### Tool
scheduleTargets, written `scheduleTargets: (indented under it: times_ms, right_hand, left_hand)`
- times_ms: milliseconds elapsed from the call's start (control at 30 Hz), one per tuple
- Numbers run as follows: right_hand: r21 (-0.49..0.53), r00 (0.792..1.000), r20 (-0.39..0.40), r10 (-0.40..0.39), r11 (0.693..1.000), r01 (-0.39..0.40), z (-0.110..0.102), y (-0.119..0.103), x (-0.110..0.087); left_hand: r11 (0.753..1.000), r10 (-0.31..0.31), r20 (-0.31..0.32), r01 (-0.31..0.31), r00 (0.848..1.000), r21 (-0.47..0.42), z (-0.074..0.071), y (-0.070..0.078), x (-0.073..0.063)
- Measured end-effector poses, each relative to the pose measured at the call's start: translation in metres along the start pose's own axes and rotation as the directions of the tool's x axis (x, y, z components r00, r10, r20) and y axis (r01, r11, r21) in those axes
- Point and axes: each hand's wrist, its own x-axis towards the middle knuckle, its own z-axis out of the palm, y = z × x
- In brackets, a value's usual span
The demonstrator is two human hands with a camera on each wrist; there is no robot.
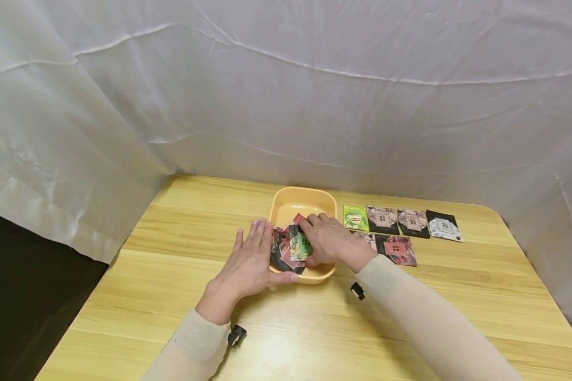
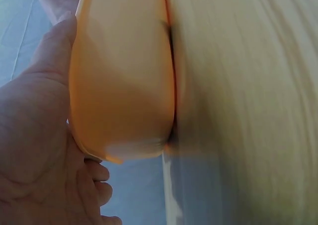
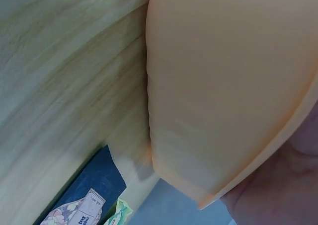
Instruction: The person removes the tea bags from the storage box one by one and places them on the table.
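An orange plastic bin (image 1: pixel 303 194) stands on the table with several tea bag sachets in its near left part. My left hand (image 1: pixel 251 259) rests on the bin's left rim, fingers straight and the thumb along the near rim. In the left wrist view the left palm (image 2: pixel 37 120) lies beside the orange wall. Reaching into the bin from the right, my right hand (image 1: pixel 328 238) grips a tea bag sachet with a green label (image 1: pixel 301 244) at its right edge. A red corner (image 1: pixel 298 218) shows by its fingertips. Dark red sachets (image 1: pixel 281 251) lie to the left, partly covered.
Right of the bin, sachets lie in two rows: a green-yellow one (image 1: pixel 355 217), dark floral ones (image 1: pixel 383 219), a black-and-white one (image 1: pixel 445 226) and a red-labelled one (image 1: pixel 396 250). A pale curtain (image 1: pixel 314 121) hangs behind the wooden table (image 1: pixel 171 296).
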Motion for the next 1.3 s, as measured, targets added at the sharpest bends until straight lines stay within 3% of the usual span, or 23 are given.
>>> scheduleTargets:
  times_ms: [300, 600, 933, 1133, 1300]
  right_hand:
    - [0.002, 0.998, -0.042, -0.036, 0.999, 0.036, 0.003, 0.003, 0.000]
    - [-0.005, 0.997, -0.057, -0.051, 0.999, 0.051, 0.004, 0.002, -0.001]
    - [0.019, 0.996, -0.067, -0.065, 0.998, 0.067, 0.006, 0.005, -0.002]
    - [0.099, 0.996, -0.083, -0.040, 0.994, 0.048, 0.004, 0.007, -0.003]
    - [0.175, 0.993, -0.116, -0.019, 0.984, 0.040, -0.007, 0.010, -0.009]
  left_hand:
    - [1.000, 0.007, -0.007, -0.007, 1.000, -0.028, 0.002, -0.001, 0.000]
    - [1.000, -0.005, 0.049, 0.006, 0.999, -0.018, -0.014, 0.003, 0.003]
    - [1.000, 0.023, 0.063, -0.023, 0.998, -0.001, -0.007, 0.003, 0.014]
    - [0.996, 0.040, 0.103, -0.049, 0.994, 0.081, -0.008, 0.002, 0.014]
    - [0.996, 0.033, 0.131, -0.043, 0.991, 0.078, -0.012, 0.002, 0.013]
